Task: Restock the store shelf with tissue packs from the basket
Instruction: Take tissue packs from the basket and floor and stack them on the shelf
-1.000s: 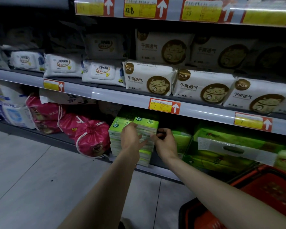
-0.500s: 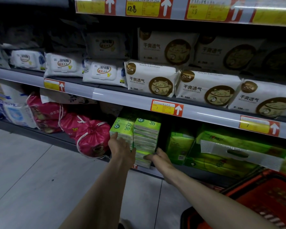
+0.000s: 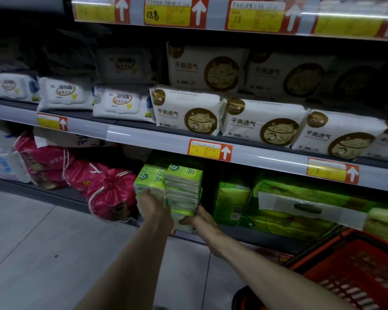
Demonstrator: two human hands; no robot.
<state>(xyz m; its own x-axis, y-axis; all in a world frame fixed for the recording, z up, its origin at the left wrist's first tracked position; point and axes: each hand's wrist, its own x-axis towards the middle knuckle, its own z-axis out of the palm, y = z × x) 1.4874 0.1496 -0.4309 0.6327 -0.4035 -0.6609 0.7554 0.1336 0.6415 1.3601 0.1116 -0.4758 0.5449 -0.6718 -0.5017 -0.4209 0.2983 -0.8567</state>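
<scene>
Two stacks of green tissue packs stand side by side on the bottom shelf: a left stack and a right stack. My left hand lies against the lower front of the left stack, fingers hidden behind the wrist. My right hand grips the bottom right corner of the right stack, thumb across its front. The red basket sits on the floor at the lower right; I see no packs inside it.
Pink drawstring bags crowd the shelf left of the stacks. Larger green tissue bundles fill the shelf to the right, after a dark gap. White wipe and cat-print packs line the shelf above. Grey floor tiles spread at the left.
Both hands have slid down from the upper part of the green stacks to their bases. The stacks now sit further in on the shelf.
</scene>
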